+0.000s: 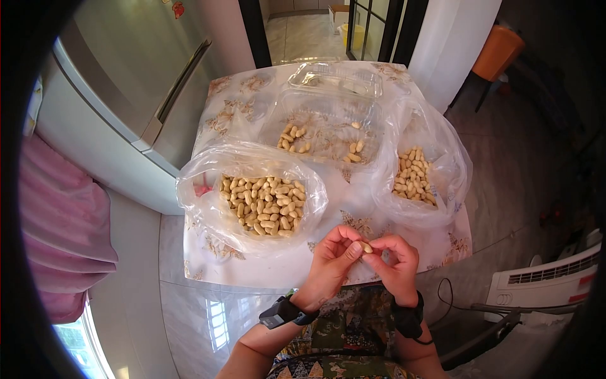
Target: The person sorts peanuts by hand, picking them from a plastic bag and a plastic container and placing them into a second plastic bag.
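Near the front edge of the table, my left hand (338,256) and my right hand (394,259) meet at the fingertips. Between them they pinch one peanut (367,248) in its pale shell. To the left lies an open plastic bag (192,183) with a big heap of unshelled peanuts (265,205). A second plastic bag (451,183) on the right holds a smaller heap of peanuts (413,177). Behind them stands a clear plastic container (325,104), with a few peanuts (293,136) at its left and a few more at its right.
A flowered cloth covers the table (221,120). A fridge (132,76) stands close on the left, with a pink cloth (63,221) hanging nearer. At right are an orange chair (497,54) and a white heater-like appliance (543,278). A glass-paned door (372,31) is at the back.
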A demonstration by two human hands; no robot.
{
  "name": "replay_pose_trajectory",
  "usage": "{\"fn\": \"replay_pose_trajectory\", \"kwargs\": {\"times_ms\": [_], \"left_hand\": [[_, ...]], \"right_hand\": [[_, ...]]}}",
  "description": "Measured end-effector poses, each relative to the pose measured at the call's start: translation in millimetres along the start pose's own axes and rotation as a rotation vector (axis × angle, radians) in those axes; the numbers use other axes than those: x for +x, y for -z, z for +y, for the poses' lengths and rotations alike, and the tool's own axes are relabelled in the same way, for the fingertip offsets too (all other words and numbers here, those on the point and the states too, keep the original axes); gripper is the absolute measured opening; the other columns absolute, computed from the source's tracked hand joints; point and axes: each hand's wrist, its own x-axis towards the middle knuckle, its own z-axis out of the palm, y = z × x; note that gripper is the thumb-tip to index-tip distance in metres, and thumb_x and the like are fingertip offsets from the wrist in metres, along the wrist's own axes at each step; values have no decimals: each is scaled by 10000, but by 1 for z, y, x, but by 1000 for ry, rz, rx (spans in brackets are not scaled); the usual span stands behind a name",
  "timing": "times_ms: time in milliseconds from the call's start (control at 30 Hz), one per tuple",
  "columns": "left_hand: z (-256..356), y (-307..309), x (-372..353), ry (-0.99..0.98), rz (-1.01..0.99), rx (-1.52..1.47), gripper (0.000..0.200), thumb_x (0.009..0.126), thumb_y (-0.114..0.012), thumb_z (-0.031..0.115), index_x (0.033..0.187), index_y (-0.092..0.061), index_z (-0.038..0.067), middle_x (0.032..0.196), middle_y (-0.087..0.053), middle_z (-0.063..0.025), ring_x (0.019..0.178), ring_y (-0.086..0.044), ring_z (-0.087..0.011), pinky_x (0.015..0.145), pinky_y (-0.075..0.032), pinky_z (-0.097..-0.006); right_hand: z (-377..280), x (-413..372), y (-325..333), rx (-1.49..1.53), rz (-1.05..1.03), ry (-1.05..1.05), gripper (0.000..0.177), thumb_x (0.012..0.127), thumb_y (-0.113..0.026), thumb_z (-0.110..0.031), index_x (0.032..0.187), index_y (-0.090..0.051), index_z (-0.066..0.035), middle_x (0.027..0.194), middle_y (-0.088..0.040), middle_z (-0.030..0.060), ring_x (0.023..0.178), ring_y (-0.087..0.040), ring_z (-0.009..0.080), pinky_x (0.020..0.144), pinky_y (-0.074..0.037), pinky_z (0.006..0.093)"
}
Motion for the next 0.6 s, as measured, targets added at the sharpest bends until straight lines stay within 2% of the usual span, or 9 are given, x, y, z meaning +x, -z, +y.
{"fn": "replay_pose_trajectory", "kwargs": {"times_ms": [167, 600], "left_hand": [[-2, 0, 0, -49, -22, 21, 139, 930, -626, 137, 980, -529, 51, 1004, -582, -59, 946, -568, -154, 898, -459, -322], [-2, 2, -1, 0, 8, -11, 187, 949, -599, 195, 1031, -535, 40, 1032, -587, -70, 983, -567, -167, 942, -449, -352]], "right_hand": [[1, 0, 0, -5, -3, -3, 177, 796, -743, -18, 944, -648, 6, 827, -663, 47, 749, -594, 94, 692, -469, 230], [4, -1, -1, -12, 23, 5, 163, 809, -733, -29, 946, -651, 2, 830, -665, 50, 763, -605, 98, 702, -473, 234]]}}
